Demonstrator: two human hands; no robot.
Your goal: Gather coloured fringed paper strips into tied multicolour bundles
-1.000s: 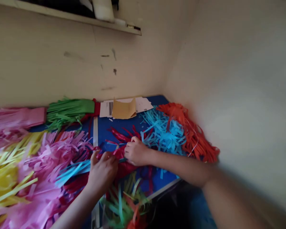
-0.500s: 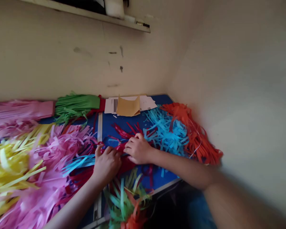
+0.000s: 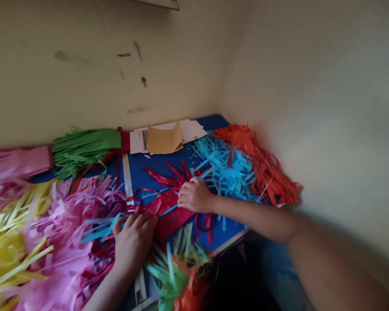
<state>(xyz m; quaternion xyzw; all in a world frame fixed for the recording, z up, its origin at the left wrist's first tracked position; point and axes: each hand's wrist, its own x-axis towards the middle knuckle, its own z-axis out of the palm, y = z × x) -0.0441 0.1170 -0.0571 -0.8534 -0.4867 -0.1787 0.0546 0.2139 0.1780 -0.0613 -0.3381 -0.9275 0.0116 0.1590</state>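
A sheet of red fringed paper (image 3: 173, 221) lies spread on the blue table, its cut strips fanning out at both ends. My right hand (image 3: 194, 195) presses on its far right part with fingers curled together over the paper. Lower left, my left hand (image 3: 134, 237) rests on the red paper's near left part, fingers bent and slightly apart, the tips partly hidden. A thin blue strip (image 3: 168, 210) runs across the red paper between my hands. More blue strips (image 3: 102, 227) stick out to the left of my left hand.
Pink (image 3: 71, 216), yellow (image 3: 6, 246) and green fringed paper (image 3: 87, 144) cover the left. Blue (image 3: 231, 168) and orange fringes (image 3: 272, 181) lie right, by the wall. A brown paper piece (image 3: 164, 139) sits at the back. Mixed strips (image 3: 171, 272) hang over the front edge.
My hands have moved apart, my left hand toward the lower left, uncovering the red paper and blue strip between them. The view has shifted downward and tilted.
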